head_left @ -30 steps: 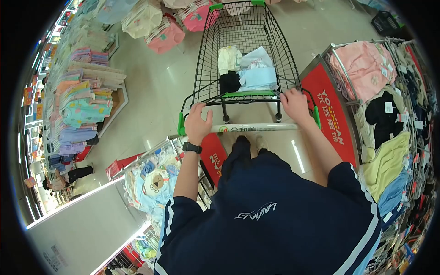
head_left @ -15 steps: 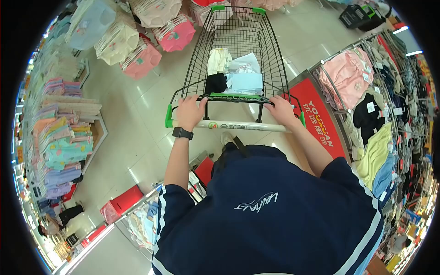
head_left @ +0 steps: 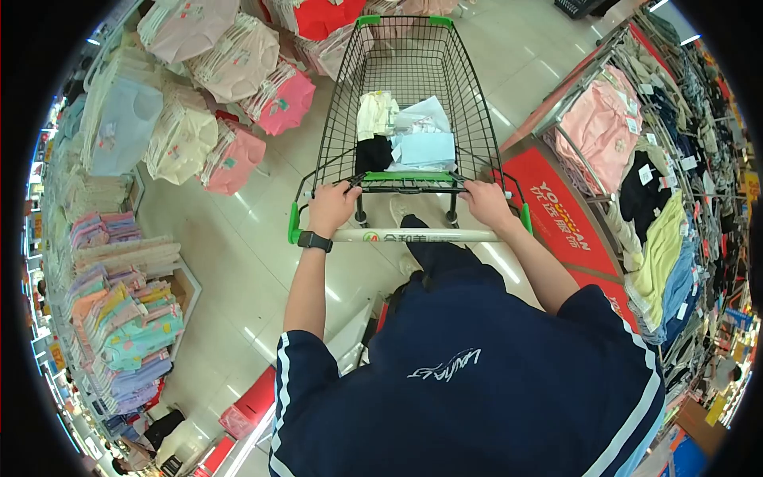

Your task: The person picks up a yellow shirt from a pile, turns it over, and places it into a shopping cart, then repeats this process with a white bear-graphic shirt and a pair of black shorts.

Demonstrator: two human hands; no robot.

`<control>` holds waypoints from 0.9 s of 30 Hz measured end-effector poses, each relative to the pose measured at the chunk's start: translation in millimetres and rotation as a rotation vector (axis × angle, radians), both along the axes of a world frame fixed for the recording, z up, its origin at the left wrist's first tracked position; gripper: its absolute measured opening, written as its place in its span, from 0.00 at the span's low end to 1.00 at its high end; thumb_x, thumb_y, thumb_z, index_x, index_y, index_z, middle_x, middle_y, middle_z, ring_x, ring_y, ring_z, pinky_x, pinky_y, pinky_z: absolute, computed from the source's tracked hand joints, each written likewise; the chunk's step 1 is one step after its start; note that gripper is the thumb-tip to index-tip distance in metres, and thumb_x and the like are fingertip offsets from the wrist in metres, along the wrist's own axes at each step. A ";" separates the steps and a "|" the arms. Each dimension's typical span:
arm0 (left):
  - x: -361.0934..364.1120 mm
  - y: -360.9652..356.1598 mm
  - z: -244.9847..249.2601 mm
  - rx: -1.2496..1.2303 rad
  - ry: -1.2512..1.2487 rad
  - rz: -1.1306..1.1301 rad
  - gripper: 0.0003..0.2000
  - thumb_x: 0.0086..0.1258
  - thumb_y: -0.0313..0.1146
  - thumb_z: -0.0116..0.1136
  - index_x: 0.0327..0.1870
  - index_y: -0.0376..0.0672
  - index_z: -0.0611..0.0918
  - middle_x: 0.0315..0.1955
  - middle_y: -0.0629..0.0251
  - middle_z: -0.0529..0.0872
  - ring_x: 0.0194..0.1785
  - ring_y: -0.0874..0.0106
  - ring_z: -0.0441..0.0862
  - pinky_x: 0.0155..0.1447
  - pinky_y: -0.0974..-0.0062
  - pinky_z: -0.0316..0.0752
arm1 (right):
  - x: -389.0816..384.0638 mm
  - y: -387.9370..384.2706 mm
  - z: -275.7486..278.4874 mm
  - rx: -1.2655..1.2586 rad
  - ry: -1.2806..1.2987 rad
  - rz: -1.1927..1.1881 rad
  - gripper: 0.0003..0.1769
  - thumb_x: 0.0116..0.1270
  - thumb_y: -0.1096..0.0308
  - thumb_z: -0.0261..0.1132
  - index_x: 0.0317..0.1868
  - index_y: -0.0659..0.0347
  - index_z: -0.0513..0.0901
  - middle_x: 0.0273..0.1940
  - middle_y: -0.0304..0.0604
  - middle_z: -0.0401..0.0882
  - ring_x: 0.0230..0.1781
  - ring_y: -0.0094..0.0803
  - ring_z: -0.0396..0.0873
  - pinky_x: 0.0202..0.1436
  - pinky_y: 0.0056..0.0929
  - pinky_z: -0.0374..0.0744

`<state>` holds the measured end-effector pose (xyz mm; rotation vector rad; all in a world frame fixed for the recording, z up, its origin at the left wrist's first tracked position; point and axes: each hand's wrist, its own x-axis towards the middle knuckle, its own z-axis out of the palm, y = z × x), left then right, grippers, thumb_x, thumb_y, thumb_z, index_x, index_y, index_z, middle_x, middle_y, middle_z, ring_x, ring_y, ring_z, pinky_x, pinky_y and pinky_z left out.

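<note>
A wire shopping cart (head_left: 479, 119) with green corner trim stands in front of me. My left hand (head_left: 332, 208), a dark watch on its wrist, grips the left part of the cart's rear frame, fingers curled over it. On the right part of that frame, my right hand (head_left: 486, 203) is closed the same way. Between the hands and my body runs the pale handle bar (head_left: 421, 235). Inside the cart, near its rear, lie a cream garment (head_left: 375, 114), a black item (head_left: 373, 154) and light blue packaged items (head_left: 423, 149).
Small garments (head_left: 274, 103) hang on racks at the upper left. Folded children's clothes (head_left: 143, 334) fill a shelf at the left. A clothing rack (head_left: 600, 135) and a red sign (head_left: 556, 207) stand at the right. A black basket (head_left: 579, 6) is at the top right.
The racks at the left and the floor have shifted down in view as the cart and I moved forward. Both hands keep their hold. One foot under the cart has changed place.
</note>
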<state>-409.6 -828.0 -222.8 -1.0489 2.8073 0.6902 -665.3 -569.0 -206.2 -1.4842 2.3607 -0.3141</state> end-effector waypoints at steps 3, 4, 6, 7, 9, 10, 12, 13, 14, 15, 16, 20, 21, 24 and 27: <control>-23.4 -21.4 -2.9 0.003 0.039 0.009 0.19 0.67 0.53 0.53 0.33 0.45 0.82 0.31 0.52 0.83 0.42 0.50 0.79 0.41 0.52 0.75 | -19.6 -19.3 -9.1 -0.024 -0.047 -0.035 0.12 0.64 0.60 0.61 0.32 0.62 0.78 0.28 0.52 0.80 0.33 0.51 0.79 0.37 0.48 0.75; -30.4 -30.9 -4.2 0.000 0.060 0.005 0.19 0.67 0.53 0.53 0.31 0.44 0.82 0.29 0.52 0.83 0.41 0.50 0.79 0.41 0.52 0.75 | -24.0 -26.1 -9.1 -0.047 -0.067 -0.052 0.13 0.64 0.60 0.62 0.31 0.61 0.78 0.27 0.51 0.80 0.32 0.50 0.80 0.36 0.48 0.75; -45.8 -52.4 -4.6 0.111 0.072 -0.014 0.20 0.65 0.51 0.55 0.28 0.41 0.81 0.25 0.51 0.82 0.37 0.50 0.79 0.40 0.54 0.74 | -33.0 -38.5 -8.9 -0.015 -0.088 -0.092 0.14 0.63 0.57 0.62 0.31 0.61 0.78 0.27 0.52 0.80 0.32 0.51 0.80 0.37 0.49 0.76; -53.3 -63.5 -4.0 0.169 0.074 -0.026 0.21 0.65 0.51 0.55 0.26 0.39 0.80 0.23 0.50 0.81 0.35 0.50 0.79 0.39 0.55 0.74 | -36.7 -45.1 -7.5 -0.003 -0.098 -0.108 0.15 0.63 0.57 0.62 0.31 0.61 0.78 0.27 0.52 0.80 0.32 0.51 0.80 0.37 0.48 0.76; -66.1 -80.5 -6.1 0.170 0.092 -0.048 0.21 0.64 0.50 0.57 0.24 0.38 0.79 0.21 0.50 0.80 0.32 0.49 0.78 0.38 0.56 0.72 | -45.8 -64.0 -11.6 -0.060 -0.079 -0.158 0.17 0.62 0.54 0.63 0.30 0.62 0.79 0.26 0.52 0.80 0.32 0.50 0.80 0.36 0.48 0.76; -75.0 -90.4 -5.1 0.172 0.099 -0.062 0.22 0.64 0.50 0.57 0.23 0.37 0.78 0.20 0.49 0.79 0.31 0.49 0.78 0.37 0.56 0.72 | -52.5 -73.6 -10.9 -0.054 -0.077 -0.164 0.18 0.61 0.53 0.63 0.29 0.62 0.79 0.25 0.52 0.80 0.31 0.50 0.80 0.36 0.48 0.76; -87.1 -110.8 -5.4 0.156 0.077 -0.108 0.22 0.64 0.50 0.57 0.22 0.36 0.77 0.21 0.49 0.80 0.31 0.49 0.78 0.35 0.56 0.71 | -55.4 -80.6 -11.1 -0.013 -0.090 -0.191 0.19 0.61 0.52 0.63 0.28 0.61 0.79 0.24 0.52 0.80 0.31 0.50 0.80 0.35 0.47 0.76; -92.6 -120.4 -7.1 0.162 0.077 -0.125 0.22 0.64 0.49 0.58 0.22 0.36 0.77 0.21 0.49 0.80 0.30 0.49 0.78 0.35 0.55 0.71 | -56.9 -87.0 -12.5 -0.006 -0.101 -0.217 0.20 0.60 0.51 0.64 0.27 0.61 0.80 0.24 0.52 0.80 0.30 0.50 0.80 0.35 0.47 0.76; -98.3 -127.4 -11.0 0.173 0.081 -0.140 0.22 0.64 0.49 0.58 0.22 0.36 0.77 0.21 0.49 0.80 0.30 0.49 0.78 0.35 0.55 0.71 | -58.5 -91.9 -14.5 -0.028 -0.103 -0.237 0.20 0.60 0.51 0.64 0.26 0.62 0.79 0.23 0.52 0.79 0.29 0.51 0.80 0.34 0.47 0.76; -103.0 -135.7 -12.7 0.199 0.141 -0.159 0.22 0.64 0.49 0.58 0.21 0.36 0.77 0.20 0.50 0.79 0.30 0.50 0.78 0.35 0.55 0.70 | -58.1 -99.4 -13.9 -0.043 -0.106 -0.255 0.20 0.60 0.52 0.64 0.26 0.63 0.78 0.23 0.52 0.79 0.29 0.52 0.79 0.34 0.47 0.75; -106.5 -145.2 -14.6 0.212 0.114 -0.182 0.22 0.65 0.49 0.57 0.23 0.35 0.77 0.20 0.49 0.79 0.30 0.50 0.77 0.34 0.56 0.70 | -54.9 -105.7 -14.5 -0.053 -0.114 -0.272 0.20 0.60 0.53 0.65 0.25 0.63 0.78 0.22 0.53 0.78 0.28 0.52 0.78 0.34 0.47 0.75; -116.4 -183.5 -23.5 0.249 0.051 -0.250 0.23 0.67 0.49 0.56 0.25 0.33 0.78 0.21 0.48 0.79 0.30 0.48 0.77 0.35 0.56 0.69 | -47.5 -132.1 -12.1 0.051 -0.111 -0.347 0.20 0.60 0.49 0.64 0.29 0.61 0.81 0.24 0.52 0.80 0.30 0.50 0.80 0.34 0.47 0.76; -118.6 -192.1 -26.0 0.240 0.068 -0.272 0.23 0.67 0.49 0.55 0.26 0.33 0.78 0.21 0.47 0.79 0.30 0.48 0.77 0.35 0.55 0.70 | -43.7 -137.9 -15.1 0.020 -0.082 -0.360 0.20 0.60 0.50 0.64 0.29 0.60 0.81 0.25 0.51 0.80 0.31 0.50 0.80 0.34 0.47 0.75; -120.9 -218.4 -33.7 0.230 0.085 -0.331 0.22 0.66 0.49 0.56 0.24 0.35 0.78 0.21 0.48 0.80 0.31 0.49 0.78 0.37 0.55 0.71 | -32.6 -153.1 -21.9 0.057 -0.084 -0.404 0.20 0.60 0.49 0.64 0.29 0.60 0.81 0.25 0.51 0.80 0.31 0.50 0.80 0.34 0.47 0.75; -124.9 -237.5 -38.5 0.202 0.128 -0.391 0.23 0.65 0.51 0.56 0.22 0.37 0.79 0.20 0.51 0.80 0.31 0.50 0.78 0.39 0.55 0.71 | -18.9 -166.9 -23.8 0.039 -0.071 -0.477 0.18 0.60 0.51 0.64 0.28 0.59 0.81 0.25 0.50 0.80 0.31 0.50 0.79 0.34 0.47 0.75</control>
